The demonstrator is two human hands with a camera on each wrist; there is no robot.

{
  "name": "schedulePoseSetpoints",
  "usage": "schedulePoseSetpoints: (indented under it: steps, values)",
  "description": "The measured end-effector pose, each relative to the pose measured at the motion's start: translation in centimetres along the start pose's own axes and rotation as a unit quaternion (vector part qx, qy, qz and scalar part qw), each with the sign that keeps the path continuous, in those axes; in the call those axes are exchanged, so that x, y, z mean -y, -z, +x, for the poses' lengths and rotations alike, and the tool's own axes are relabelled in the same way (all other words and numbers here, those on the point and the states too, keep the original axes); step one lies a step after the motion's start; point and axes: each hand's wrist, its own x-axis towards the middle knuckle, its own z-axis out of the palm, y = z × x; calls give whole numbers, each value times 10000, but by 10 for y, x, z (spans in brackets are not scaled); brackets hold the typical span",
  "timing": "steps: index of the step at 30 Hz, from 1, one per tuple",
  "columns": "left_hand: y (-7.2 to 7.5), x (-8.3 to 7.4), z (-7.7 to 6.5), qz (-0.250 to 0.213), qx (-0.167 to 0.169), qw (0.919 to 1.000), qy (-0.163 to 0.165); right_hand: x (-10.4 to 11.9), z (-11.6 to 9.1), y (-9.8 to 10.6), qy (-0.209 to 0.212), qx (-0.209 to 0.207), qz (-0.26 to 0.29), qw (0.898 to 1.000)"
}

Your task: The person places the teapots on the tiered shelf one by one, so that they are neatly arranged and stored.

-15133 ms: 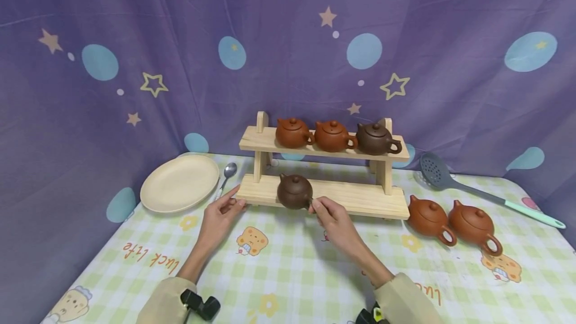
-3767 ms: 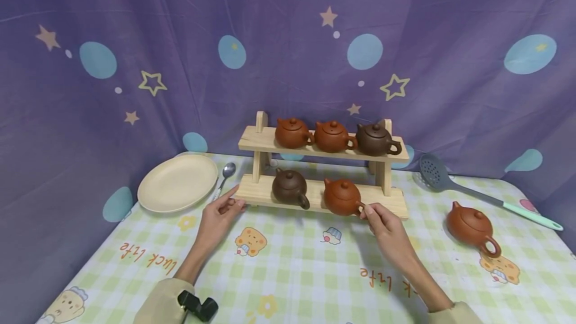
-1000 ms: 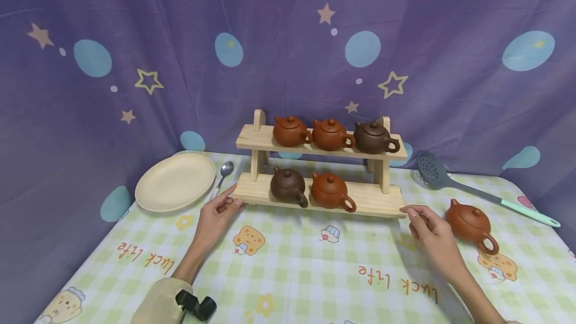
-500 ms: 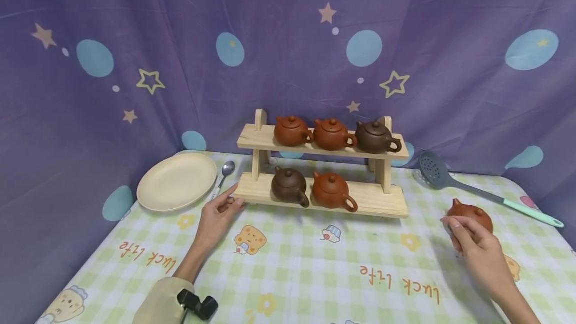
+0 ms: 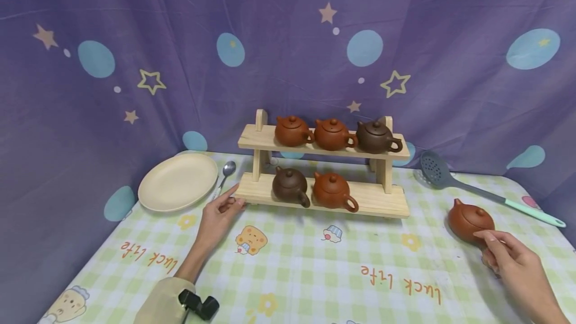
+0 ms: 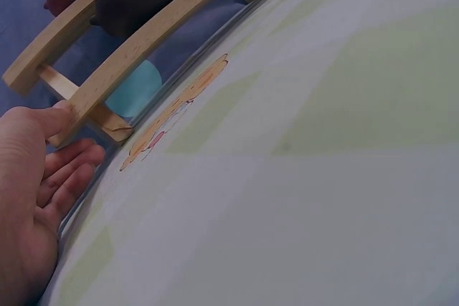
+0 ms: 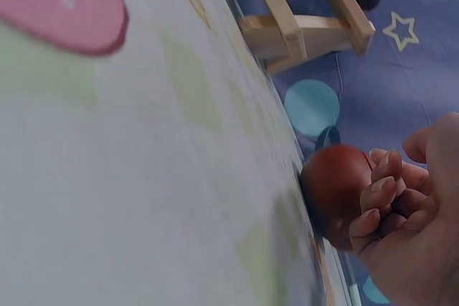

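Note:
A two-tier wooden shelf [image 5: 369, 199] stands mid-table. My left hand [image 5: 219, 216] holds its lower board at the left front corner; in the left wrist view the thumb [image 6: 57, 116] lies against the board's end. Three teapots line the upper tier, and a dark brown teapot [image 5: 289, 184] and a reddish-brown teapot [image 5: 330, 190] sit on the lower one. My right hand [image 5: 517, 266] is at the handle side of another reddish-brown teapot [image 5: 468, 220] on the table. That handle is hidden behind the hand. In the right wrist view the thumb is apart from the curled fingers [image 7: 380, 191].
A cream plate [image 5: 177, 182] and a spoon [image 5: 228, 169] lie left of the shelf. A slotted skimmer [image 5: 436, 171] with a mint handle lies behind the right-hand teapot. Checked cloth covers the table, and a purple curtain [image 5: 288, 64] hangs behind it.
The second lower-tier teapot was taken from the right side of the table, set on the shelf and let go. My right hand then moved right to the remaining table teapot. The left hand stays put.

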Motion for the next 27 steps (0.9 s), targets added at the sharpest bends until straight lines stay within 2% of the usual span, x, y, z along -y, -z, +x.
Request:
schedulePoseSetpoints:
  steps: [6,13,21,24,27]
  values:
    - [0,1,0,42,-27,10000,19,-10,-2,11,-396,-272,-242,9986]
    - [0,1,0,78,-51,10000,30,-23,-2,18,-492,-620,96,9968]
    - [-1,1,1,57,-49,9999,75,-31,3,15,-722,-1114,543,9897]
    - [-1,0,0,49,-44,10000,73,-33,4,15,-835,-1124,717,9875]
    - [-1,0,0,58,-24,10000,77,-35,5,15,-931,-907,691,9891]
